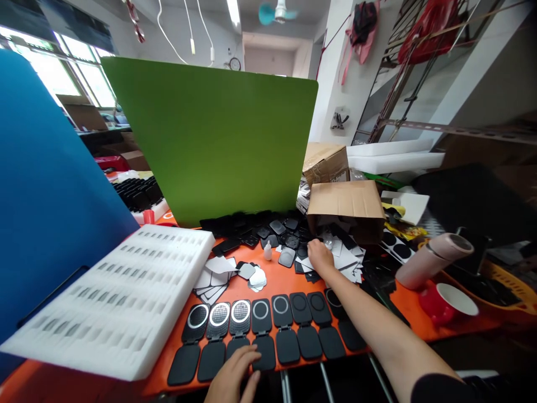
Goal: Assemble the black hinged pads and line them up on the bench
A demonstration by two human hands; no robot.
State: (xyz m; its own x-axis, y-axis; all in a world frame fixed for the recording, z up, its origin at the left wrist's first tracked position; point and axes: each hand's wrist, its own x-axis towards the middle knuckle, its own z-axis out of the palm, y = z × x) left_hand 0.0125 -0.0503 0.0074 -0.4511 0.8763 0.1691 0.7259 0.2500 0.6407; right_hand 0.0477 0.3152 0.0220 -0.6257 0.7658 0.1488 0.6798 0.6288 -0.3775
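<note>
A row of several unfolded black hinged stands (287, 345) lies along the table's front edge, each with a ring on its upper panel. My left hand (237, 374) rests over the lower panels near the row's middle, its thumb and fingers apart. Farther back, my right hand (320, 256) is curled at the pile of loose black plates (291, 242), beside white sheets (344, 258); its fingertips are hidden. A grey rounded plate (287, 257) and a small white dropper bottle (267, 251) are left of it. White cards (212, 280) and silvery rounded pieces (257, 278) lie between the hands and the foam.
A white slotted foam tray (168, 238) stands at left. Green (222, 140) and blue (46, 224) panels rise behind and beside it. An open cardboard box (346, 198), pink bottle (434, 260) and red mug (440, 305) are at right.
</note>
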